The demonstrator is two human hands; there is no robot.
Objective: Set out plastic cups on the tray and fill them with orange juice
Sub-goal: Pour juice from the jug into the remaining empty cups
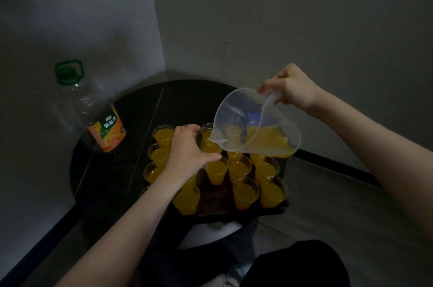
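Note:
Several clear plastic cups filled with orange juice stand in rows on a dark tray. My left hand grips one cup near the tray's far side, fingers curled round its rim and wall. My right hand holds the handle of a clear plastic jug, tilted with its spout down over that cup. Orange juice pools in the jug's lower side. The cups under my left forearm are partly hidden.
The tray sits on a round black table set in a room corner. A large clear juice bottle with a green cap and orange label stands at the table's left, nearly drained. Grey walls close in behind; floor lies to the right.

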